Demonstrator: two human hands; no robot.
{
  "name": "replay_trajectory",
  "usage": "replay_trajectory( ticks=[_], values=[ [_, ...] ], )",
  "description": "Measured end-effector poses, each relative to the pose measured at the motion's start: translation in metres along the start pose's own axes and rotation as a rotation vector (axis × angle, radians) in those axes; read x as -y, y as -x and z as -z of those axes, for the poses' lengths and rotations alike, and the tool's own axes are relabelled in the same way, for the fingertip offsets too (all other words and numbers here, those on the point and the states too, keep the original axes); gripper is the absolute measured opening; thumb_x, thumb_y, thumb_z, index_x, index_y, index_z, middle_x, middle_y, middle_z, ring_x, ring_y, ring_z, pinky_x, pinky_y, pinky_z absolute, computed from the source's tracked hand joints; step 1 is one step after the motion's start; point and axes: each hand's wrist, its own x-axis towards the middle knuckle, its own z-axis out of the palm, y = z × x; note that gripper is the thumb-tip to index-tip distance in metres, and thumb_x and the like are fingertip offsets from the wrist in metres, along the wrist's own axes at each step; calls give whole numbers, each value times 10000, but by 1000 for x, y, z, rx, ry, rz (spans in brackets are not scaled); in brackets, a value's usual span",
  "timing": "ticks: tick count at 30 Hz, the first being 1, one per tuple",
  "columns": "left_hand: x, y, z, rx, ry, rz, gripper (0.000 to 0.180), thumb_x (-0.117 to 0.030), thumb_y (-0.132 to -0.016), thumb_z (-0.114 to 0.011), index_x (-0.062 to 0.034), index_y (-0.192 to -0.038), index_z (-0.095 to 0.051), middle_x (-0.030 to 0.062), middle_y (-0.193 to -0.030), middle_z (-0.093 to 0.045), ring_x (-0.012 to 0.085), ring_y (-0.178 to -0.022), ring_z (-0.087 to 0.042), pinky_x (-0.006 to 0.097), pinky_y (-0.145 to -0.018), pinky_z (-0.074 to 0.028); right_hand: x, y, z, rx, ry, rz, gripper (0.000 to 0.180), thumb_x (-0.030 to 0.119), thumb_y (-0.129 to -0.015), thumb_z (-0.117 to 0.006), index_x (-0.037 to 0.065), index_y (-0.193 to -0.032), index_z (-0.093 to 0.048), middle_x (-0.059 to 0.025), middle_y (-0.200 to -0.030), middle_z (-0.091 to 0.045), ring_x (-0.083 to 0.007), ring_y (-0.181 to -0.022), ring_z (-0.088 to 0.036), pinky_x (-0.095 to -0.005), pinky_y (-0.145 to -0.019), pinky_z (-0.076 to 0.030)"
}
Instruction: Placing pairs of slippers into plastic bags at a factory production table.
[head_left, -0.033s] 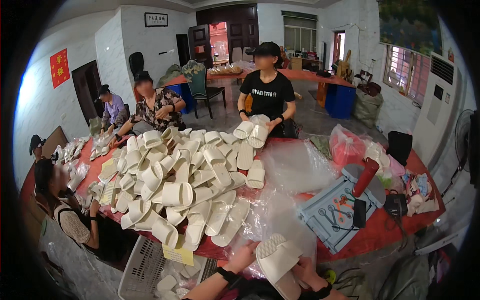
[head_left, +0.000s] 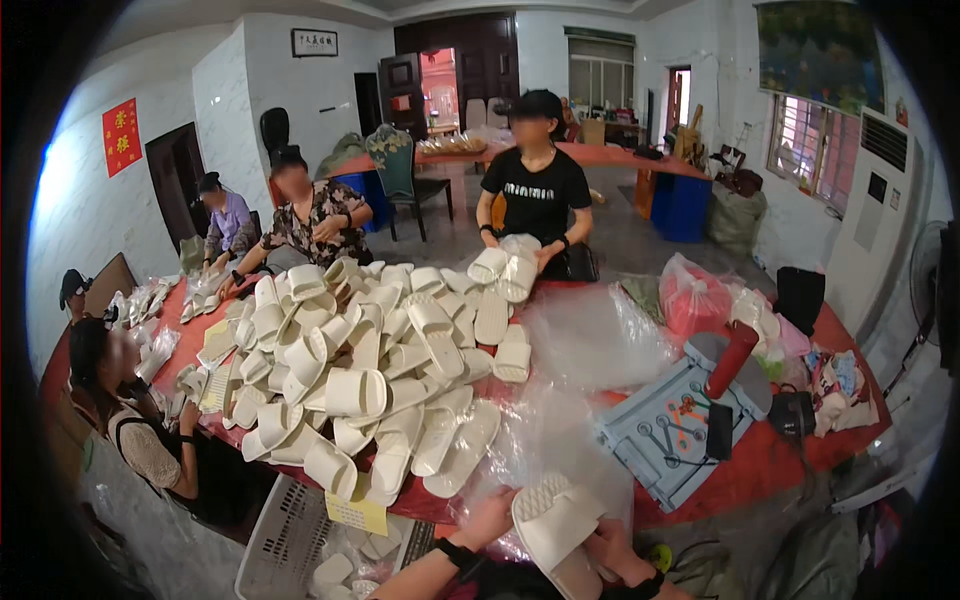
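Observation:
A cream slide slipper (head_left: pixel 556 528) with a quilted sole is held up at the lower edge, just in front of the table. My left hand (head_left: pixel 488 516) grips its left edge near the toe end. On the other side my right hand (head_left: pixel 612 548) has its fingers closed round the strap area, partly hidden by the slipper. Left of my hands, a large heap of the same slippers (head_left: pixel 355 392) covers the table. Clear plastic bags (head_left: pixel 560 425) lie just beyond the slipper I hold.
Below the heap stands a white basket (head_left: pixel 262 535) with slippers inside; a yellow paper (head_left: pixel 356 514) hangs over it. A grey-blue crate (head_left: pixel 665 430) sits at right. Across the red table (head_left: pixel 590 490), a co-worker (head_left: pixel 535 190) holds bagged slippers. Other people sit at left.

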Motion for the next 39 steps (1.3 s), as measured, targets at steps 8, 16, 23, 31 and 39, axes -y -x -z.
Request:
replay_trajectory(
  ticks=[8, 16, 23, 31, 39],
  values=[
    [44, 30, -46, 48, -297, -145, 301, -100, -793, -588, -27, -1081, -632, 219, -1052, -595, 403, -933, -584, 464, -823, -505, -33, 10, -3, 4, 360, 150, 256, 154, -886, -534, -86, -934, -609, -183, -798, -645, -287, -765, -606, -401, -694, -474],
    [60, 44, -81, -22, -229, 18, 367, -11, -777, -528, 39, -1137, -583, 289, -1108, -550, 423, -971, -578, 482, -820, -509, 11, -18, -18, 82, 251, -106, 268, 122, -889, -534, -91, -1031, -612, -180, -865, -674, -237, -830, -624, -344, -748, -487],
    [8, 43, -42, 26, -309, 171, 532, -22, -814, -519, -42, -1344, -478, 329, -1344, -430, 456, -1046, -586, 511, -884, -502, -61, -68, -42, -159, 256, -55, 397, 264, -834, -720, -69, -651, -606, -203, -559, -568, -308, -510, -556, -428, -542, -425],
    [-7, 64, -2, 155, -453, 173, 598, -150, -767, -678, -148, -1346, -527, 274, -1441, -377, 443, -1121, -548, 490, -834, -529, -36, -52, -32, -132, 375, 17, 300, 191, -838, -675, -69, -693, -632, -220, -613, -603, -371, -553, -584, -434, -545, -430],
    [-5, 70, -6, 147, -773, -52, 639, -176, -783, -614, -114, -1404, -477, 182, -1533, -333, 367, -1321, -423, 482, -937, -443, -40, -32, -5, -250, 99, -91, 190, 87, -860, -603, -77, -772, -638, -104, -612, -605, -160, -584, -543, -351, -552, -429]
  ],
)
